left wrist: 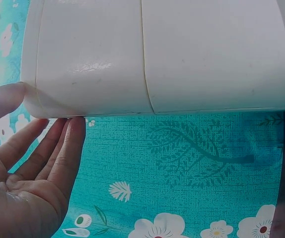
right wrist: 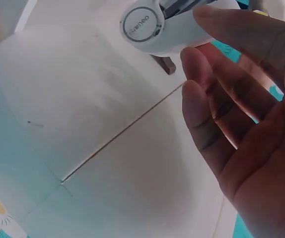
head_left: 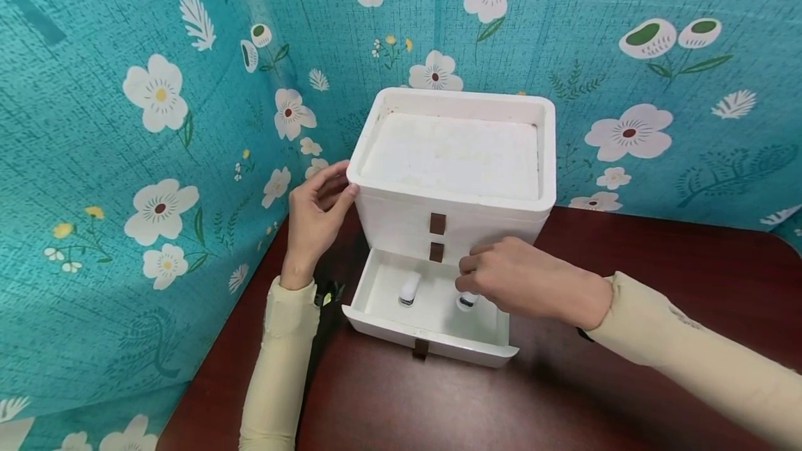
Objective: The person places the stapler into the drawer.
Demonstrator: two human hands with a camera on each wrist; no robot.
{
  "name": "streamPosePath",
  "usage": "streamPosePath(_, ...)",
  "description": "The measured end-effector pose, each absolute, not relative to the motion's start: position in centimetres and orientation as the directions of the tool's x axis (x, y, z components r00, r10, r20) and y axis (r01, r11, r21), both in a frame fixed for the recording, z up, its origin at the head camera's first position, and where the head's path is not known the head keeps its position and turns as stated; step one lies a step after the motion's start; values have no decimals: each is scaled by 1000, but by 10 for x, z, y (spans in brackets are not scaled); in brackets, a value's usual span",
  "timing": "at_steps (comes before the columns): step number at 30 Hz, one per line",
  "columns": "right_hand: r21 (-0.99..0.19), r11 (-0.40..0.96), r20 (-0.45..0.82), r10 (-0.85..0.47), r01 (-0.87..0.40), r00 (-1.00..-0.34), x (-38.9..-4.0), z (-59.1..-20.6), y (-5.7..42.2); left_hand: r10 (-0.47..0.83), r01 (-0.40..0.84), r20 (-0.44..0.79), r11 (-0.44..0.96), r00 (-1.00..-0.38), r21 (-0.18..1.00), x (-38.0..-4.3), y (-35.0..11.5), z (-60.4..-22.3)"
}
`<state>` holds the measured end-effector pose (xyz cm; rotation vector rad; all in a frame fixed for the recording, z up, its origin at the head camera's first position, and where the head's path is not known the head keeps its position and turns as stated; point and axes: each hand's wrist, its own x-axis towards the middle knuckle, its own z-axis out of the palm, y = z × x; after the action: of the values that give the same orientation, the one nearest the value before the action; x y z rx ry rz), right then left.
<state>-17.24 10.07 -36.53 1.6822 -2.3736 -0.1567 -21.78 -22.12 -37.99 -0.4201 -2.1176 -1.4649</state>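
Observation:
A white drawer box stands on the table, its bottom drawer pulled out. My left hand touches the box's upper left corner, thumb at the front edge and nearly straight fingers along the side. In the left wrist view the fingertips meet the white wall. Over the right part of the drawer, my right hand pinches a small white stapler between thumb and fingers. Its rounded end with a grey disc shows in the right wrist view. Another white stapler-like piece lies in the drawer's left half.
The box top is a shallow tray with a raised rim. Brown pull tabs mark the drawer fronts. A dark red table carries the box, and a teal flowered cloth hangs close behind and to the left.

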Motion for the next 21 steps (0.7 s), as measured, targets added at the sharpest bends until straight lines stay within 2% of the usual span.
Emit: streamPosePath(21,213,293,120,-955,-932,-272,-181,-381,88,-42,528,578,356,-815,771,-218,-222,-381)
